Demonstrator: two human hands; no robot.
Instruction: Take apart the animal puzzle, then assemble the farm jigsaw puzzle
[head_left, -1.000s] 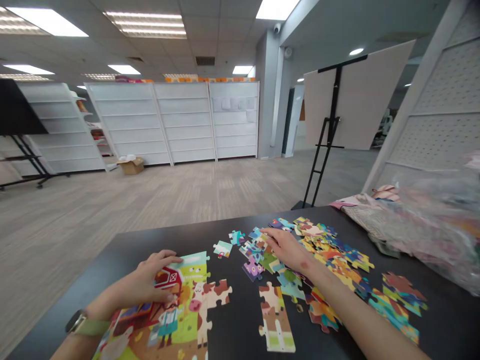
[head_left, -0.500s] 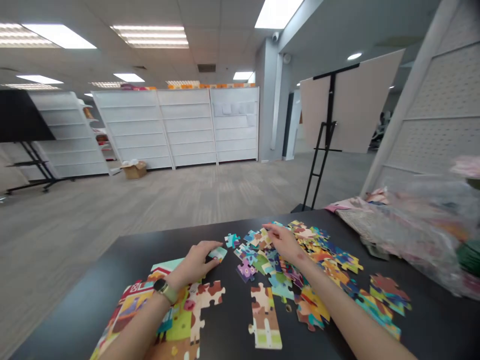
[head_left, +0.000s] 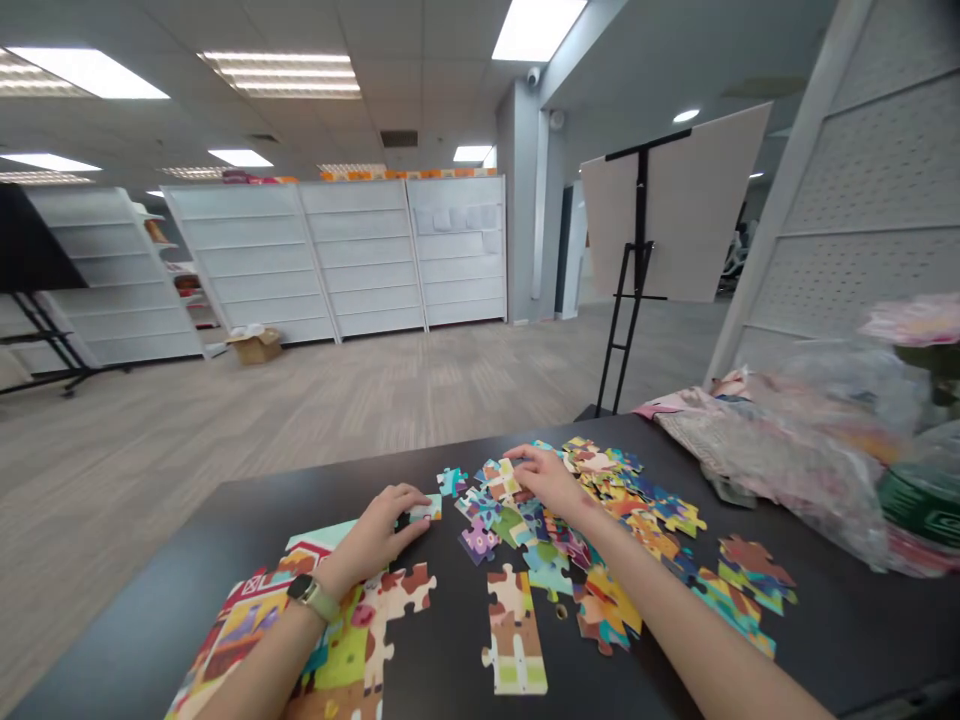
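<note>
My left hand (head_left: 381,530), wearing a watch, pinches a pale blue puzzle piece (head_left: 429,508) just over the dark table. Below that wrist lies a joined section of farm puzzle (head_left: 341,650), its right edge showing brown-and-cream cow patches. My right hand (head_left: 551,480) reaches into the loose pile, its fingers closed on the edge of a brown-and-cream piece (head_left: 501,480). Between the forearms lies a joined strip (head_left: 517,640) with a white fence and brown patches. A purple piece (head_left: 480,541) and a turquoise piece (head_left: 452,482) lie at the pile's left edge.
Many loose pieces (head_left: 667,510) spread under and beyond my right forearm. Plastic-wrapped goods (head_left: 810,450) and a green-labelled container (head_left: 922,505) stand at the right. Beyond the dark table (head_left: 247,520) are an easel stand (head_left: 622,330) and white shelves (head_left: 360,260).
My left hand has shifted slightly, with the pale blue piece now flatter. The brown-and-cream piece shows more clearly at my right fingertips. The whole view has turned a little right.
</note>
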